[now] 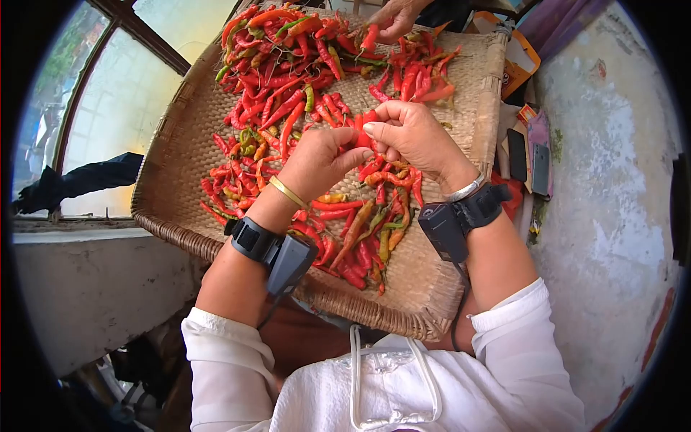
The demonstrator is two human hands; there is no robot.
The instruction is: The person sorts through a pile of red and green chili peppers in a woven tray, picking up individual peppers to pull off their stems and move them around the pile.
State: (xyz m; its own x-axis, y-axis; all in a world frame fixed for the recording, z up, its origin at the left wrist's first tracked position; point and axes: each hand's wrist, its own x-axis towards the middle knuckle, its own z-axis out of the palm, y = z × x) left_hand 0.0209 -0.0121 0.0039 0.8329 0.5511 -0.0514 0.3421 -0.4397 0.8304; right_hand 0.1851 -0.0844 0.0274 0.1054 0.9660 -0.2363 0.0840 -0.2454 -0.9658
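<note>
My left hand (319,160) and my right hand (417,137) meet above the middle of a woven basket tray (428,288). Red chili peppers (365,128) are pinched between their fingertips; how many is hidden by the fingers and blur. Under my hands lies a loose group of red, orange and greenish chili peppers (353,234). A smaller group (234,180) spreads to the left of my left hand. Farther back, a large heap of mostly red chili peppers (277,61) with thin stems covers the tray's far left part.
Another person's hand (397,20) holds a red chili pepper at the tray's far edge. Two phones (517,155) lie on the right beside an orange box (522,65). A window (108,93) stands left, a pale wall (604,180) right. Both my wrists carry black strapped devices (443,230).
</note>
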